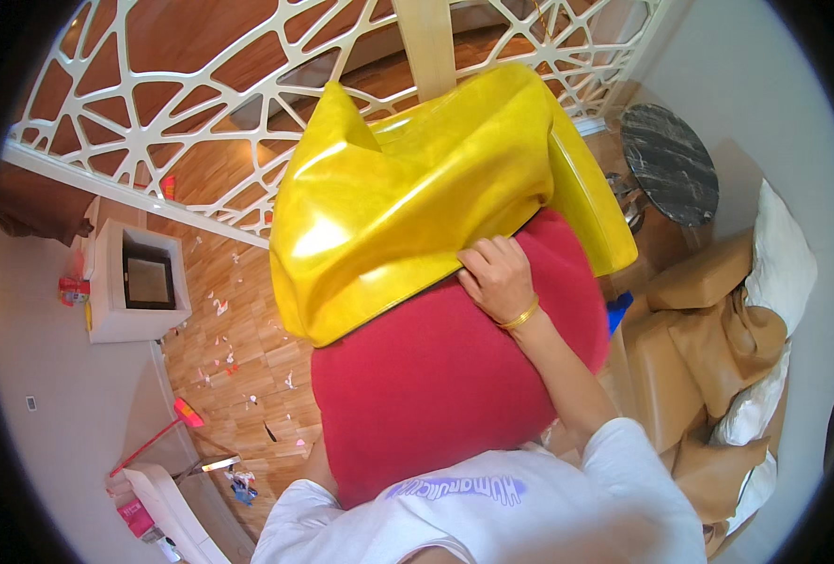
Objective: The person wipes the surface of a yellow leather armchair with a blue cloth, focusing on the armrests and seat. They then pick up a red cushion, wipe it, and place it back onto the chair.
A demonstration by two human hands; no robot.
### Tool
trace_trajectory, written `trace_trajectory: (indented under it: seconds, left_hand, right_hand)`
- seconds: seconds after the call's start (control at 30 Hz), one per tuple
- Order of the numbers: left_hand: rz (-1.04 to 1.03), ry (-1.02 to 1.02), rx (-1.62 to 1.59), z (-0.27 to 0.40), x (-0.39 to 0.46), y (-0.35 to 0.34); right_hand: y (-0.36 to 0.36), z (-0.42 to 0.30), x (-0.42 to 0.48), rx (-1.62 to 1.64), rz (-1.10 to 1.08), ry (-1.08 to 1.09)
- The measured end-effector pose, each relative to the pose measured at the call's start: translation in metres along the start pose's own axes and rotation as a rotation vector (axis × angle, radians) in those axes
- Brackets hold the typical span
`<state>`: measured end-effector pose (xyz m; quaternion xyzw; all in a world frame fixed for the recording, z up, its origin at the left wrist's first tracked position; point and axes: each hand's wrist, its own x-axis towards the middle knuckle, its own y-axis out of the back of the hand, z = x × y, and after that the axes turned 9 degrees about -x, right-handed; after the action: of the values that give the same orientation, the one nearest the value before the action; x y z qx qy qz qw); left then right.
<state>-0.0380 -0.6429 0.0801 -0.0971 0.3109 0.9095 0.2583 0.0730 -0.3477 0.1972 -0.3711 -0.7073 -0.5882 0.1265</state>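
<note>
A large red foam cushion (pixel 445 381) stands against my chest. Glossy yellow faux-leather fabric (pixel 403 204), which looks like a cover, lies over its far part, with a dark edge running across the red. My right hand (pixel 496 278), with a gold bracelet on the wrist, grips this edge near the cushion's right side. Of my left arm only a piece shows at the cushion's lower left; the left hand is hidden behind the cushion.
A white lattice partition (pixel 135 130) crosses the far side. On the right are a round black marble-look table (pixel 671 163) and tan upholstery (pixel 671 366) with white pillows (pixel 780 254). Scraps litter the wooden floor (pixel 248 338) at left, near a white cabinet (pixel 110 282) and a broom (pixel 188 413).
</note>
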Motion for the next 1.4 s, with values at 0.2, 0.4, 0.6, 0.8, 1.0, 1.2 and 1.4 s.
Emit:
trace_trajectory:
  seconds: [0.2,0.4,0.6,0.8,1.0,1.2,1.4]
  left_hand:
    - [-0.082,0.038,-0.036,-0.010,-0.032,-0.001]
    - [-0.211,0.058,-0.096,-0.009,-0.071,-0.010]
    - [-0.309,-0.196,-0.121,0.062,-0.037,-0.021]
    - [-0.225,-0.430,-0.227,0.117,-0.013,-0.015]
    - [-0.090,-0.315,0.201,0.113,0.012,-0.025]
    - [-0.185,-0.074,0.388,0.061,0.038,-0.077]
    - [-0.098,0.030,0.306,0.060,0.022,-0.081]
  right_hand:
    - [0.010,0.054,-0.103,-0.117,-0.283,-0.168]
    - [0.010,0.038,-0.161,0.007,-0.383,-0.301]
    - [-0.011,0.058,-0.159,0.102,-0.292,-0.441]
    - [-0.045,0.042,-0.132,0.113,-0.113,-0.566]
    - [-0.061,0.029,-0.116,0.261,-0.307,-0.689]
    - [-0.093,0.079,-0.143,0.201,-0.501,-0.697]
    - [-0.037,0.030,-0.044,0.424,-0.358,-0.486]
